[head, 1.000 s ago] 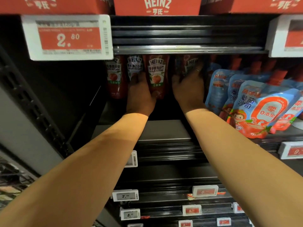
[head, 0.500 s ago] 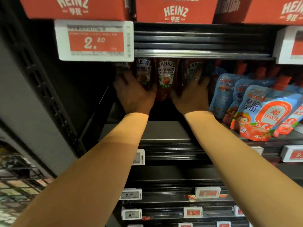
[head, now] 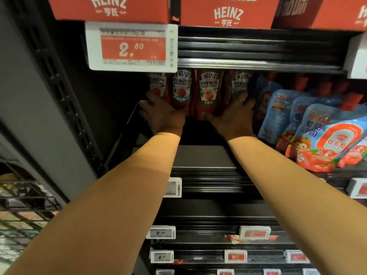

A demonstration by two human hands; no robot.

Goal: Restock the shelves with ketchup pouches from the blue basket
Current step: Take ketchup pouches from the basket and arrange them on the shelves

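My hands have slid outward: my left hand (head: 162, 114) and right hand (head: 232, 116), fingers spread, bracket the upright ketchup pouches (head: 208, 92) under the 2.80 price tag (head: 132, 46).

Four red ketchup pouches (head: 208, 94) standing upright in a tight row at the back of a dark shelf (head: 202, 157), white-and-green tomato labels facing out, tops tucked behind the shelf rail above, lower edges partly hidden.
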